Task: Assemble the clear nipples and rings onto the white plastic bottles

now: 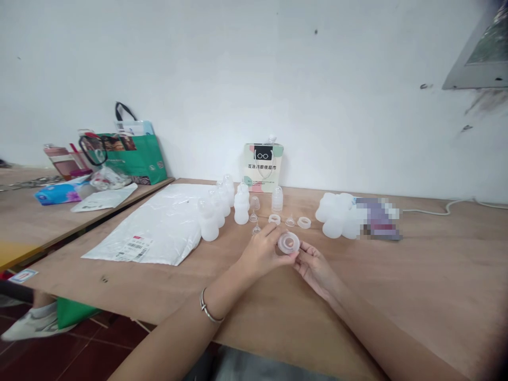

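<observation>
Between my hands is a translucent white baby bottle collar ring (289,243), its round opening facing me. A paler inner circle shows in it; whether a nipple sits inside I cannot tell. My left hand (262,250) grips the ring's left side, thumb underneath. Fingers of my right hand (317,269) pinch its lower right edge. Just beyond lie a loose collar ring (304,223), another ring (274,218), and clear nipples, one nipple (290,220) between these rings. A clear bottle cap (254,202) stands near a capped bottle (241,205).
Several white baby bottles (209,225) stand in a row beside a white plastic mailer (159,227). More bottle bodies (337,214) cluster at right, next to a blurred purple item (379,219). A paper bag (262,172) stands against the wall; a green bag (138,159) is at left.
</observation>
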`<action>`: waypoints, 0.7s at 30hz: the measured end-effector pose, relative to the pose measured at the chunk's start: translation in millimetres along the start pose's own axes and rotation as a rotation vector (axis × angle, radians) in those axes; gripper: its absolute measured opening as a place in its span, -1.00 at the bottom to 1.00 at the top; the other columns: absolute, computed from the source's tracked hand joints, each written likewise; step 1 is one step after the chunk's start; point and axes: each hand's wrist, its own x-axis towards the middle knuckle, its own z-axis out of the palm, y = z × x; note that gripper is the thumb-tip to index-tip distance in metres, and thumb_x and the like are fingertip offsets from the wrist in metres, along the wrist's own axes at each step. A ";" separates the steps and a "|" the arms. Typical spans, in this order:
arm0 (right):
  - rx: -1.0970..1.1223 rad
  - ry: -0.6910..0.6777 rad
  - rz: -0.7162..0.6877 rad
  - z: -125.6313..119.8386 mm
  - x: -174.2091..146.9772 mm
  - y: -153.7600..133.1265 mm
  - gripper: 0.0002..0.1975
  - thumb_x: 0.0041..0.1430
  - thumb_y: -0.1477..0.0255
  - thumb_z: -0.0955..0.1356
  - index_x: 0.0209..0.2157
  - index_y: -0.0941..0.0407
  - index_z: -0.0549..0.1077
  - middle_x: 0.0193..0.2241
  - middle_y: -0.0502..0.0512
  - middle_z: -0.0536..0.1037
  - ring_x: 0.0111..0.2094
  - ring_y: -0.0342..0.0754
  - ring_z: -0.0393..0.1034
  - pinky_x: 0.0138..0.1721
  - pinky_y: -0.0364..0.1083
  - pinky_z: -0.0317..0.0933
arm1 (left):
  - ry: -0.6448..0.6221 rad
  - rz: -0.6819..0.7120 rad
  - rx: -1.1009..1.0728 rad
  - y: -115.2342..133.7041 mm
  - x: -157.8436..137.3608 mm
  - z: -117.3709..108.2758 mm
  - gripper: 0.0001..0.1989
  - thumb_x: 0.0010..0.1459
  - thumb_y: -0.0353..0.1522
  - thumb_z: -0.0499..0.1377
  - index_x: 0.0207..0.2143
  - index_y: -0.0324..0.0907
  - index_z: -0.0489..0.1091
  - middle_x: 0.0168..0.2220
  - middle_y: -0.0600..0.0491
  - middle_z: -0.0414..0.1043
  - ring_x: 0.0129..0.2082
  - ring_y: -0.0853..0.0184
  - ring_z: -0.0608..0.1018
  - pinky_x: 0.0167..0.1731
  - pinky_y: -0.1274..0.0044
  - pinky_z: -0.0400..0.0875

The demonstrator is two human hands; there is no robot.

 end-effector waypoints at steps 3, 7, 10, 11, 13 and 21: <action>-0.032 0.004 -0.034 1.8 -2.1 0.3 -0.88 -0.13 0.41 0.44 -0.53 0.09 0.41 -0.48 0.00 0.48 -0.36 -0.09 0.33 -0.26 -0.09 0.18 | 0.025 -0.027 0.018 4.0 -0.1 -1.0 -0.72 -0.08 -0.28 0.19 -0.26 -0.16 0.33 -0.33 0.03 0.38 -0.35 0.35 0.44 -0.37 0.54 0.38; -0.048 0.016 -0.022 1.7 -2.3 1.5 -0.87 -0.18 0.43 0.45 -0.56 0.11 0.42 -0.53 -0.03 0.46 -0.45 -0.14 0.29 -0.35 -0.13 0.17 | 0.016 0.008 0.023 7.8 -2.7 0.4 -0.74 -0.15 -0.28 0.21 -0.34 -0.18 0.35 -0.40 0.05 0.38 -0.43 0.37 0.43 -0.45 0.56 0.36; -0.052 0.044 -0.005 0.0 -1.1 2.3 -0.85 -0.24 0.47 0.47 -0.59 0.12 0.42 -0.60 -0.07 0.43 -0.53 -0.19 0.24 -0.43 -0.17 0.13 | -0.029 0.039 0.027 10.4 -4.4 0.8 -0.75 -0.18 -0.28 0.21 -0.38 -0.18 0.36 -0.44 0.05 0.37 -0.47 0.38 0.42 -0.49 0.57 0.34; -0.055 0.050 -0.003 -0.6 -0.9 2.3 -0.85 -0.25 0.46 0.47 -0.59 0.13 0.42 -0.61 -0.08 0.42 -0.54 -0.20 0.24 -0.44 -0.18 0.13 | -0.038 0.046 0.027 11.1 -4.6 0.3 -0.74 -0.18 -0.28 0.20 -0.38 -0.19 0.36 -0.43 0.05 0.37 -0.47 0.38 0.42 -0.49 0.57 0.33; -0.065 0.048 -0.003 -1.1 -0.9 1.6 -0.84 -0.24 0.44 0.47 -0.59 0.13 0.42 -0.60 -0.07 0.42 -0.53 -0.19 0.24 -0.43 -0.17 0.13 | -0.044 0.055 0.030 11.7 -4.5 -1.3 -0.74 -0.16 -0.28 0.20 -0.36 -0.20 0.36 -0.42 0.04 0.37 -0.46 0.38 0.42 -0.48 0.57 0.33; -0.049 0.017 -0.010 1.5 -1.7 -3.6 -0.82 -0.19 0.35 0.47 -0.55 0.12 0.44 -0.55 -0.02 0.45 -0.47 -0.16 0.29 -0.33 -0.13 0.18 | 0.013 0.016 0.022 4.9 -1.5 -5.9 -0.74 -0.12 -0.29 0.19 -0.31 -0.16 0.34 -0.38 0.05 0.36 -0.39 0.36 0.43 -0.46 0.56 0.33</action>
